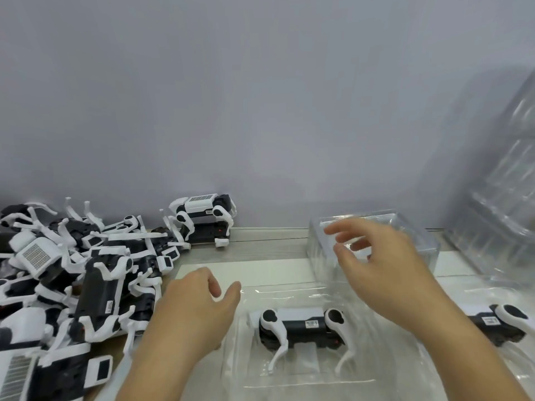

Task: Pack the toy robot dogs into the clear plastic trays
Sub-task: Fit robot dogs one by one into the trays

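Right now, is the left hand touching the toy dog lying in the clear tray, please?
Apart. The head view shows the left hand beside the toy dog, with bare tray between them.

A packing station in a small toy assembly or fulfilment workshop, seen from the worker's own head.

A pale wood-grain bench (pixel 260 241) is sitting against a bare grey wall (pixel 260 96); dozens of identical black-and-white toy robot dogs (pixel 72 273) are lying heaped at the left, two more (pixel 205 218) stacked by the wall; one dog (pixel 301 325) is lying in a clear plastic tray (pixel 289 380) at centre, another (pixel 498 322) at the right edge; empty clear trays (pixel 498 180) are leaning in a blurred stack at the right; such repeated stock and packaging is pointing to batch packing work, not a home.
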The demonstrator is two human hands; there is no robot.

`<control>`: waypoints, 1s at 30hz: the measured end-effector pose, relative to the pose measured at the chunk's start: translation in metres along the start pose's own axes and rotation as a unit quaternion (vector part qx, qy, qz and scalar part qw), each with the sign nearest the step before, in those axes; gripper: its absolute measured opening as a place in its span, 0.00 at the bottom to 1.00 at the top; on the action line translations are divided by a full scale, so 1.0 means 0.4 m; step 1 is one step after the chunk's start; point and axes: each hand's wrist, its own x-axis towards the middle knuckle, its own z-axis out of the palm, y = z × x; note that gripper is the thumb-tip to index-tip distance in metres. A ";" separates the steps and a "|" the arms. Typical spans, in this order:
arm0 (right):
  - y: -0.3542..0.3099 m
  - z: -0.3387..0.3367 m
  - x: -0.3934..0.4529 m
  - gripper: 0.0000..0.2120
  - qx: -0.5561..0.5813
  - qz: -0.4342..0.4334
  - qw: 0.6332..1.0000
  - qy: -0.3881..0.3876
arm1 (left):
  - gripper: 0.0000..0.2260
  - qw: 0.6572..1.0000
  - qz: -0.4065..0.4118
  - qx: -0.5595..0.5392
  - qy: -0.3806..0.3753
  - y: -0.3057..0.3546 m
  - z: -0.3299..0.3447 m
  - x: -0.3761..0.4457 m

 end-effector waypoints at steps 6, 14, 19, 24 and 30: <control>-0.030 0.024 -0.008 0.10 -0.025 -0.015 0.999 -0.034 | 0.17 0.989 -0.003 -0.117 -0.088 0.018 0.023 -0.006; -0.059 0.047 -0.014 0.09 -0.004 -0.036 0.998 -0.042 | 0.17 0.962 0.011 -0.202 -0.183 0.039 0.021 -0.024; -0.055 0.042 -0.008 0.09 -0.006 -0.040 0.999 -0.020 | 0.12 0.930 0.037 -0.260 -0.255 0.080 0.061 -0.050; -0.042 0.029 0.005 0.10 0.019 -0.020 0.999 0.021 | 0.13 0.883 0.069 -0.315 -0.341 0.128 0.140 -0.079; -0.008 0.015 0.016 0.14 0.042 0.020 0.997 0.063 | 0.15 0.835 0.095 -0.341 -0.420 0.145 0.207 -0.094</control>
